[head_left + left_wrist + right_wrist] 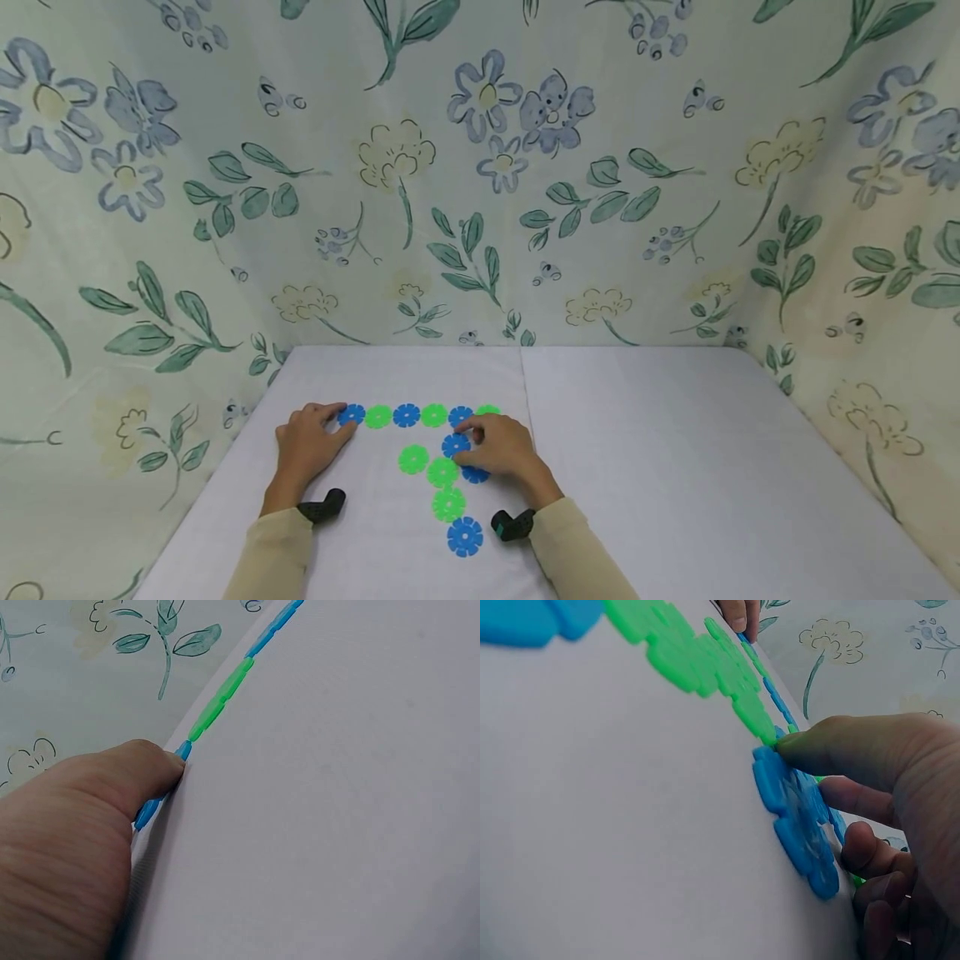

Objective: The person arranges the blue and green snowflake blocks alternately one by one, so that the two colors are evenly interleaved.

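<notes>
Flat, notched plastic discs in blue and green lie on a white table. A row alternates blue and green, starting at the left with a blue disc (351, 414), which my left hand (309, 442) pinches between thumb and forefinger. Beside it in the row is a green disc (223, 697). My right hand (501, 450) has thumb and forefinger at opposite edges of another blue disc (454, 446), just below the row's right part. Another blue disc (795, 817) sits under the right thumb in the right wrist view, partly hidden by the hand in the head view.
Nearer me lie loose green discs (413, 459) and a blue disc (465, 537). A green disc (488, 410) at the row's right end is partly covered by the right hand. Floral cloth (480, 208) hangs behind and along the sides of the white table (660, 467).
</notes>
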Available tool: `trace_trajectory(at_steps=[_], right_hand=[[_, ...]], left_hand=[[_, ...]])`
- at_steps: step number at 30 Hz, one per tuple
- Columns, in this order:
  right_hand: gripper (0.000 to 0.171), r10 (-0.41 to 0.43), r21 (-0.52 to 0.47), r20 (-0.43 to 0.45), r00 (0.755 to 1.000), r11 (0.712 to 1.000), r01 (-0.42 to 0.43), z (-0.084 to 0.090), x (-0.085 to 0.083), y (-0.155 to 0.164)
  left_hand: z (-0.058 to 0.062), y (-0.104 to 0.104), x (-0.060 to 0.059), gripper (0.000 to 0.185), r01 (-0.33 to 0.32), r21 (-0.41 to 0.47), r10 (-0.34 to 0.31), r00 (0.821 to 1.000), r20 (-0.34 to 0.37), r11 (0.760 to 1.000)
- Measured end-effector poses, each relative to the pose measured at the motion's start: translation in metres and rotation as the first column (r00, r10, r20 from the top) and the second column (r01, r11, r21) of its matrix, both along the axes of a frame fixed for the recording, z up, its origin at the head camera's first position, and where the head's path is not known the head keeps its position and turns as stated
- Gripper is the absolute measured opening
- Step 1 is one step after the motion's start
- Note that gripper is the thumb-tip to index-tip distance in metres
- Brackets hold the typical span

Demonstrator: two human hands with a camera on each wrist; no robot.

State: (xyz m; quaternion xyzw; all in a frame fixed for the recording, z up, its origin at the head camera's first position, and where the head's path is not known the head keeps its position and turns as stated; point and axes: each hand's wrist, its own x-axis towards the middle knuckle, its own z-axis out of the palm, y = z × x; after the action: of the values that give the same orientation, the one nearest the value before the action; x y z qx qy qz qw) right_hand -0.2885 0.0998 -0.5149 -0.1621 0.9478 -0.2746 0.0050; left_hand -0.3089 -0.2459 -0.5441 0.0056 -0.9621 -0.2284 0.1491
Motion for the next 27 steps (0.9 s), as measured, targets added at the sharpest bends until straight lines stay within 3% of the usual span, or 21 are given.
trace_trajectory(at_steps=[15, 27], right_hand=[[0.038, 0.006, -0.012, 0.020, 1.000, 1.000, -0.005, -0.0004, -0.0027, -0.0001], [0.039, 0.002, -0.037, -0.016, 1.000, 0.999, -0.002, 0.0002, 0.0028, 0.0001]], left_hand=[[0.0027, 0.0010, 0.0021, 0.051, -0.005, -0.005, 0.005, 1.000, -0.004, 1.000], [0.0001, 0.0013, 0.0011, 0.051, -0.005, 0.001, 0.005, 1.000, 0.012, 1.000]])
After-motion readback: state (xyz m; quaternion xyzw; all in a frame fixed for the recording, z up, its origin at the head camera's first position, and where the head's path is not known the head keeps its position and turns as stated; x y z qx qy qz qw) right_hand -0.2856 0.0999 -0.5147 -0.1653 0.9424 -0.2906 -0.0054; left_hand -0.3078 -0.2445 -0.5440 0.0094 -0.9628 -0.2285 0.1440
